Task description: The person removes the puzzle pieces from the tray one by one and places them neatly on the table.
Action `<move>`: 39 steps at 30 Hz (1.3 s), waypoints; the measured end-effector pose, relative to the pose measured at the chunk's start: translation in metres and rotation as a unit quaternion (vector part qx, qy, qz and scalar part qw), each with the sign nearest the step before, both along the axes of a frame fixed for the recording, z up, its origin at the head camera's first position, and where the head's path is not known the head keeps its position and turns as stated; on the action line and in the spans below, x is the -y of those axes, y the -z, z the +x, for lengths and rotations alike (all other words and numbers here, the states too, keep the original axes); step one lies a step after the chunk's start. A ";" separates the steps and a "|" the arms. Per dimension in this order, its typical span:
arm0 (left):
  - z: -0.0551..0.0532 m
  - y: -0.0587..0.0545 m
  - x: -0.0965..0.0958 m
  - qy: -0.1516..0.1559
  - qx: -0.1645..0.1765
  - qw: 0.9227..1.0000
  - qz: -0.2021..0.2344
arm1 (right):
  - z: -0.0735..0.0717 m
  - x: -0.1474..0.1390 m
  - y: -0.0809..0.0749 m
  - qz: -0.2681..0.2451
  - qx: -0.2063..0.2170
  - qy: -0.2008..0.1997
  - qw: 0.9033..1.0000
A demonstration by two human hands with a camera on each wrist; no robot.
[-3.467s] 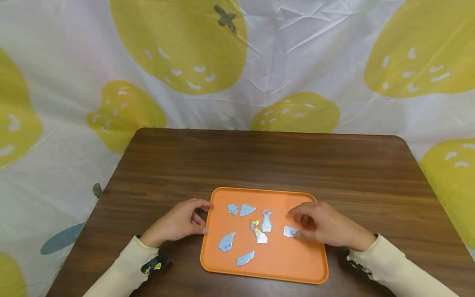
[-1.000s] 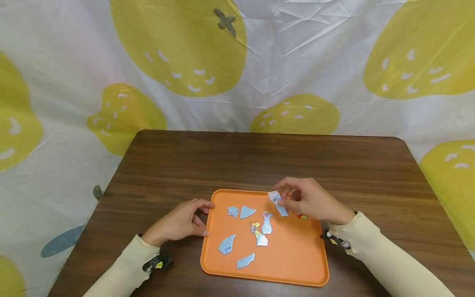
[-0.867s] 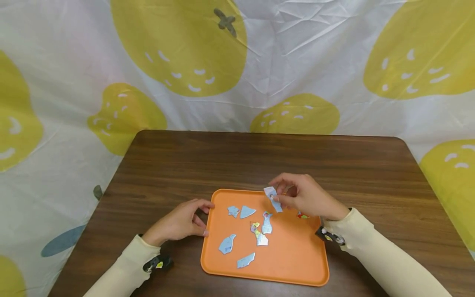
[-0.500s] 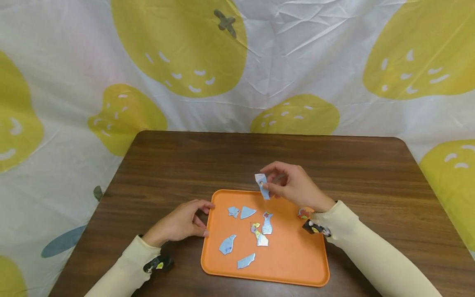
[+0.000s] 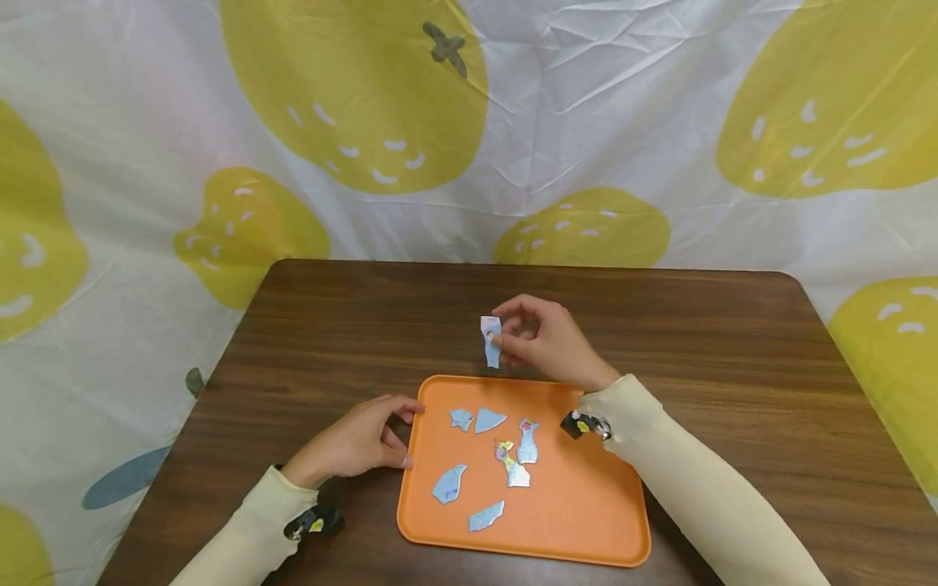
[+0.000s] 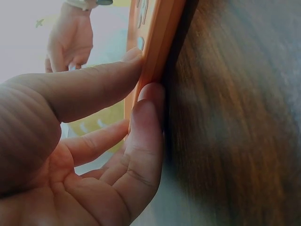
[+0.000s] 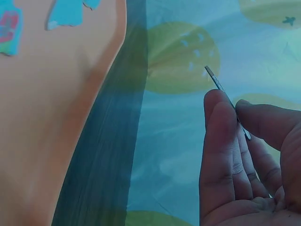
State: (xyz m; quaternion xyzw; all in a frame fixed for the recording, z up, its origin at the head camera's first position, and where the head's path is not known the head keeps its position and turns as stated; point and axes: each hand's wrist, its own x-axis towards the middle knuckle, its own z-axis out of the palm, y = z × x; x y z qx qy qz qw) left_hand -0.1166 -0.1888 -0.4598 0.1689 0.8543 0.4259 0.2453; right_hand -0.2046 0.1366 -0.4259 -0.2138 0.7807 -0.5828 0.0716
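My right hand point(image 5: 545, 338) pinches a light-blue, flat puzzle piece point(image 5: 492, 346) between thumb and fingers, held up beyond the tray's far edge. Edge-on in the right wrist view, that piece point(image 7: 221, 87) looks thin and stiff. At the left side of the orange tray point(image 5: 579, 521), my left hand point(image 5: 359, 435) grips the rim; thumb and fingers point(image 6: 146, 141) meet the edge in the left wrist view. Several shiny blue irregular pieces lie on the tray, among them a triangular one point(image 5: 489, 420), a yellow-and-silver one point(image 5: 517, 474) and a curved one point(image 5: 449, 484).
The tray rests on a dark brown wooden table point(image 5: 366, 325). Behind the table hangs a pale cloth point(image 5: 410, 228) printed with yellow fruit. My right sleeve point(image 5: 681, 456) crosses the tray's right side and covers part of it.
My right hand took the puzzle piece from the tray's right side, lifted it and carried it left and away past the far edge. A red piece is now hidden by my right arm.
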 end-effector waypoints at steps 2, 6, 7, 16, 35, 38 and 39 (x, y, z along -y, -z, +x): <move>0.000 0.000 0.000 0.000 -0.001 1.000 0.000 | -0.006 0.005 0.002 -0.010 0.014 0.003 1.000; -0.001 0.001 0.000 0.001 0.000 1.000 -0.001 | -0.018 0.015 0.004 -0.030 0.037 0.013 0.999; 0.000 0.001 0.001 0.002 0.000 1.000 -0.002 | -0.021 0.017 0.005 -0.032 0.041 0.015 0.999; 0.000 0.000 0.000 0.000 0.008 1.000 0.000 | -0.047 0.036 0.013 -0.037 0.060 0.030 0.997; 0.002 -0.002 0.004 0.001 0.011 1.000 -0.003 | -0.081 0.083 0.032 -0.094 0.148 0.020 0.984; 0.001 -0.003 0.004 0.001 0.012 1.000 -0.002 | -0.086 0.088 0.036 -0.088 0.161 0.021 0.983; 0.001 -0.004 0.004 0.002 0.011 1.000 -0.002 | -0.088 0.089 0.037 -0.086 0.165 0.022 0.982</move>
